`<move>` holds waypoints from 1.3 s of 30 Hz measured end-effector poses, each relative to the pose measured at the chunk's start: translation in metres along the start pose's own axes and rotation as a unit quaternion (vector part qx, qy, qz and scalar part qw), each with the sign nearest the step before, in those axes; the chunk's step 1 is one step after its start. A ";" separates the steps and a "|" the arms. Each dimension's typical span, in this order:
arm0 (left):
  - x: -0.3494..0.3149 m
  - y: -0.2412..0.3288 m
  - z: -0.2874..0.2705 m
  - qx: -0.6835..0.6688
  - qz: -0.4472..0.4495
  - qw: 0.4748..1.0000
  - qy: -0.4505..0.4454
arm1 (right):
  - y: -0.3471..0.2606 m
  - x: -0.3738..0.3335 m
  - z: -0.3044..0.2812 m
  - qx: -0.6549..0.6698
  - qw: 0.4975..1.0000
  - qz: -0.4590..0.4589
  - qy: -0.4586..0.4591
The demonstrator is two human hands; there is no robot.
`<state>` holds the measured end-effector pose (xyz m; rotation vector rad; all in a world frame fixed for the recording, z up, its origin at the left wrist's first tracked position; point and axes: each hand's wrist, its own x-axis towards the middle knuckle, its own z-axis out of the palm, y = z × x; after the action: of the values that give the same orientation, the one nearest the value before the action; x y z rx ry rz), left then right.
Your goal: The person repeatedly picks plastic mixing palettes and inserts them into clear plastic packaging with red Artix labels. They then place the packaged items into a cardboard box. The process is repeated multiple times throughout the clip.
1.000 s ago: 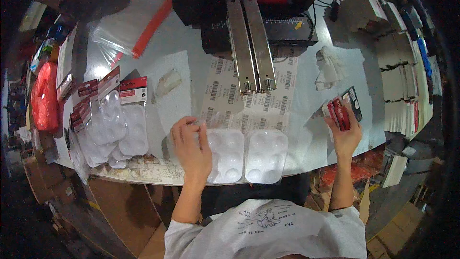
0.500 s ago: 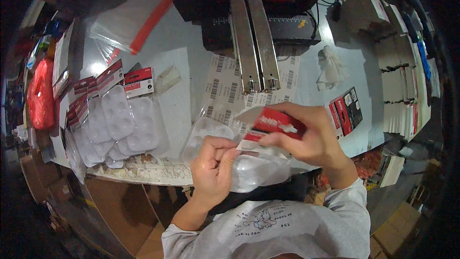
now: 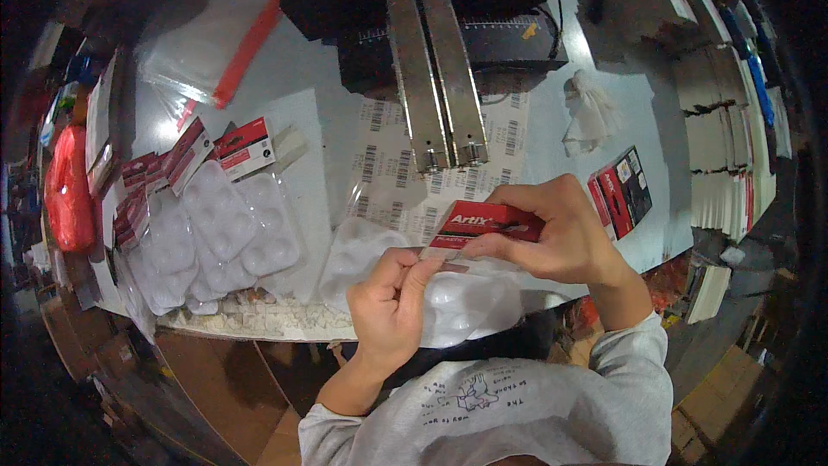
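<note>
A view from above of a person at a pale grey bench point(image 3: 552, 147), both forearms coming in from the lower edge. The right hand point(image 3: 561, 237) holds a red printed paper header card point(image 3: 487, 223) above the near edge of the bench, its fingers clenched around the card's right end, thumb below and fingers on top. The left hand point(image 3: 392, 302) sits just below and to the left of it, with thumb and forefinger pinched on the lower left corner of the card where it meets a clear moulded plastic blister tray point(image 3: 431, 293). The tray, with rounded wells, lies under both hands, partly on the bench and partly over its near edge.

To the left, a fanned stack of similar clear blister trays with red cards point(image 3: 207, 224) lies on the bench. Further left is a red plastic bag point(image 3: 69, 190). Sheets of white barcode labels point(image 3: 397, 173) lie in the middle of the bench, partly under two long metal bars point(image 3: 435, 78) that reach out from a black machine point(image 3: 431, 0) at the far edge. To the right of the hands a small pile of red and black cards point(image 3: 621, 190) rests on the bench, with a crumpled white cloth point(image 3: 591, 112) behind it. Stacks of flat packets point(image 3: 724, 121) line the right side.
</note>
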<state>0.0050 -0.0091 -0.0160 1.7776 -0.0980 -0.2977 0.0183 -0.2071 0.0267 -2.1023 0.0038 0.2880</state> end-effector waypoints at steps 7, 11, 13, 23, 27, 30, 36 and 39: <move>-0.001 -0.003 0.003 0.049 0.024 0.998 -0.008 | 0.015 -0.002 -0.008 0.021 0.998 -0.042 0.048; 0.002 -0.011 0.005 -0.058 0.018 0.993 0.102 | 0.033 -0.014 -0.014 0.051 0.989 0.138 0.009; 0.001 -0.014 0.007 -0.086 0.009 0.989 0.116 | 0.039 -0.024 -0.007 0.211 0.965 0.155 -0.029; 0.021 -0.017 0.008 0.016 -0.045 0.996 0.080 | 0.051 -0.015 0.034 0.438 0.872 0.200 0.088; 0.048 -0.024 0.014 0.035 -0.031 0.994 0.096 | 0.060 0.009 0.043 0.514 0.836 0.103 0.160; 0.056 -0.029 0.013 0.016 -0.014 0.996 0.088 | 0.063 0.013 0.044 0.491 0.845 0.146 0.155; 0.052 -0.029 0.018 -0.029 -0.012 0.996 0.084 | 0.057 0.005 0.042 0.439 0.875 0.109 0.172; 0.053 -0.024 0.020 -0.039 -0.011 0.995 0.094 | 0.055 0.004 0.039 0.419 0.876 0.168 0.173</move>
<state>0.0483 -0.0343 -0.0509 1.7215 0.0663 -0.1472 0.0082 -0.2023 -0.0395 -1.2436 0.6091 0.0765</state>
